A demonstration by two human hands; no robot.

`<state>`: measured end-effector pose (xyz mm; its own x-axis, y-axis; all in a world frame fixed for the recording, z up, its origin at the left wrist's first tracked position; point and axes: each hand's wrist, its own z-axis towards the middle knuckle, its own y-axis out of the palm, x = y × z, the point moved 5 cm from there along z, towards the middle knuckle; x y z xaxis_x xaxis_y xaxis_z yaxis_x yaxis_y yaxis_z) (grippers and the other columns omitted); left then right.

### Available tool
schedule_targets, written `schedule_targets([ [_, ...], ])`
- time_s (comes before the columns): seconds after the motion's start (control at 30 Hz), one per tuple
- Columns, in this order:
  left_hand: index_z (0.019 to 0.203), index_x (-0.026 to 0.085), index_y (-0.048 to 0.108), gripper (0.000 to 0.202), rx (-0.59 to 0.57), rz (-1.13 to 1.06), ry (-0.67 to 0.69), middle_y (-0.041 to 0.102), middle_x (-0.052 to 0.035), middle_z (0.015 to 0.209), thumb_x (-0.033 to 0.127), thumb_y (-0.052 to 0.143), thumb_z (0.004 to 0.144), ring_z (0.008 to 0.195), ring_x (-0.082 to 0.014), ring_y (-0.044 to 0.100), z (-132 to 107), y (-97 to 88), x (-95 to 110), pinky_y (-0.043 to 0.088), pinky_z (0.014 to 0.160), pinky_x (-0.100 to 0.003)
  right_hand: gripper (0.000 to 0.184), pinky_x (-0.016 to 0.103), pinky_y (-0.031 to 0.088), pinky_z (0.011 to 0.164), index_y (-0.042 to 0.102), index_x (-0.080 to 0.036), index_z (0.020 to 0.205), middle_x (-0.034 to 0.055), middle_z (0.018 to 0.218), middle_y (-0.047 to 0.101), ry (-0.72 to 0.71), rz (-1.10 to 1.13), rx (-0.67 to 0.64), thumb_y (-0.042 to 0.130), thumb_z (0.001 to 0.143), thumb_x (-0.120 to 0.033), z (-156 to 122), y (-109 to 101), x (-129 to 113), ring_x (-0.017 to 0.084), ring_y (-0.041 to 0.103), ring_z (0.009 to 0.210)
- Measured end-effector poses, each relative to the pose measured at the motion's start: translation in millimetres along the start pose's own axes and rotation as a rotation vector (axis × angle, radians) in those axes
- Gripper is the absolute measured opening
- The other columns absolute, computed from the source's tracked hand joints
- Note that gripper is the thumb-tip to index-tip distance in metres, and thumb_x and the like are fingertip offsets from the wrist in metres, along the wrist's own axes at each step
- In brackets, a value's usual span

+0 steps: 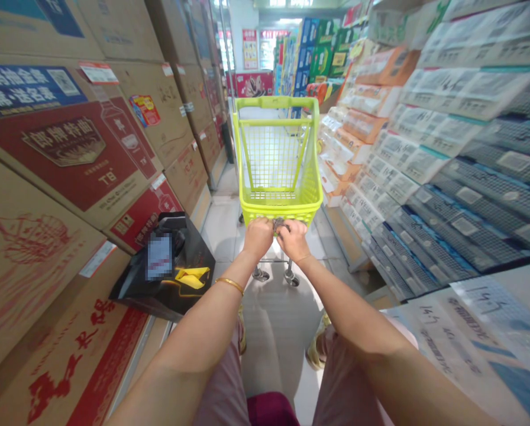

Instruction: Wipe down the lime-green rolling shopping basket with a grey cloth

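A lime-green shopping cart stands upright on the floor straight ahead of me, its mesh basket facing up and its wheels showing below. My left hand and my right hand meet just in front of the basket's near wall, fingers curled and closed. Between them shows a small grey-brown thing, too small and blurred for me to name. Whether my fingers also touch the basket wall is hidden by the hands.
Stacked cardboard cartons line the left side, with a black bag leaning by them. Stacked packs in grey and white wrapping rise on the right. A tiled aisle runs between, towards green and blue boxes.
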<state>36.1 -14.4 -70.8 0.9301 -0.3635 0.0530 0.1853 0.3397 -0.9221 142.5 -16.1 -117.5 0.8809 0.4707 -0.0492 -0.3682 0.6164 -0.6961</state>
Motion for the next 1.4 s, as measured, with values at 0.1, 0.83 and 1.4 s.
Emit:
schedule_targets([
  [0.1,0.086,0.011,0.066,0.024,0.008,0.0,0.003,0.064,-0.0117,0.081,0.012,0.041,0.087,0.086,-0.0224,0.059,0.6,-0.1,1.3,0.042,0.076,-0.032,0.011,0.035,0.03,0.086,0.066,-0.022,0.086,0.0071,0.1,0.054,-0.044,-0.004,-0.036,0.059,0.078,-0.02,-7.1,5.2,0.8,0.022,0.04,0.099],
  [0.83,0.083,0.009,0.067,0.026,-0.019,0.03,0.035,0.064,-0.0129,0.08,0.013,0.041,0.088,0.082,-0.0219,0.059,-1.0,-1.6,1.8,0.042,0.074,-0.032,0.012,0.036,0.029,0.084,0.066,-0.022,0.084,0.0083,0.1,0.052,-0.011,-0.048,0.095,0.054,0.081,-0.024,24.4,-34.3,-1.4,0.022,0.039,0.096],
  [1.4,0.084,0.011,0.066,0.025,-0.016,0.02,0.043,0.064,-0.0122,0.081,0.014,0.042,0.086,0.082,-0.0216,0.058,-2.3,-2.7,1.3,0.044,0.076,-0.033,0.018,0.035,0.029,0.083,0.066,-0.024,0.089,0.0075,0.099,0.053,0.0,-0.009,0.11,0.049,0.086,-0.021,32.2,-46.7,-5.1,0.021,0.041,0.095],
])
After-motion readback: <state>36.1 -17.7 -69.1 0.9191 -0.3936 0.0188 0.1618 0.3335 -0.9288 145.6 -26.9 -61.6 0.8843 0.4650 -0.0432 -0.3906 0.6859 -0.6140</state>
